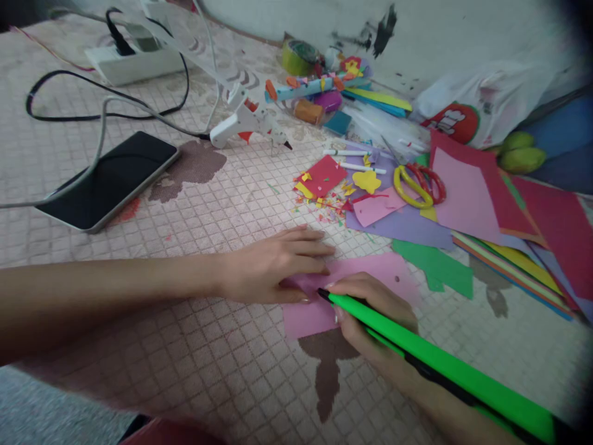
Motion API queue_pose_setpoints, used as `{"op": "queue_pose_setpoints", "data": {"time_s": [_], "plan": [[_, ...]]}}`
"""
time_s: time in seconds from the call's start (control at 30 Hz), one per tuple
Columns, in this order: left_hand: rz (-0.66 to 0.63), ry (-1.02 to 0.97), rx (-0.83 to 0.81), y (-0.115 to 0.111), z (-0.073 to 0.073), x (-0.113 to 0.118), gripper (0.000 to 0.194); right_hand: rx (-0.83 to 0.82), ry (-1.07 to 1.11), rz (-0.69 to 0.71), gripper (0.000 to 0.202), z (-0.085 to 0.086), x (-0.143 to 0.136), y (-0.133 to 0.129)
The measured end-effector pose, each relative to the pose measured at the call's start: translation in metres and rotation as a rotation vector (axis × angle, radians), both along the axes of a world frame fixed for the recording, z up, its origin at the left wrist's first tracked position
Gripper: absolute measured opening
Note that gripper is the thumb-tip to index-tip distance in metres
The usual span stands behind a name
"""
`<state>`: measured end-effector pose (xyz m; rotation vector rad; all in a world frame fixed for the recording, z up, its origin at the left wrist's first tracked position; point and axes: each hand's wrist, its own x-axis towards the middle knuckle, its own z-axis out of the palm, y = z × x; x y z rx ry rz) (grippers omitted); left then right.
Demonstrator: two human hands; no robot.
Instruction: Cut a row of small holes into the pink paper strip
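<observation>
Left to right, relative to the pink paper (301,321) on the surface (194,371): smartphone (115,179) far side, well left. Left hand (269,262) over the paper's left part, grip open, palm down, fingers slightly spread, nothing grasped. Paper's long axis runs left-right, right end farther out. Right hand (377,306) at its right half, grip closed around the green pen (417,346) near the black tip; pen slants down-right, tip pointing up-left, toward the left fingers. Tip contact: can't tell. Scissors (427,202) beyond, right.

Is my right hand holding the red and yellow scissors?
No, the right hand holds a green pen; the scissors lie among the papers.
</observation>
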<state>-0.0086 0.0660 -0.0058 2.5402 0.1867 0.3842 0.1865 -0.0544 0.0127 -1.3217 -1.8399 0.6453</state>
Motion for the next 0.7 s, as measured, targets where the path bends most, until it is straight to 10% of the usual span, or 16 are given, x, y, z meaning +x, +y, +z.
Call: {"op": "queue_pose_setpoints", "data": {"time_s": [0.7], "plan": [[0.031,0.140,0.067,-0.013,0.008,-0.004,0.049,-0.012,0.051,-0.105,0.019,0.007,0.006,-0.011]]}}
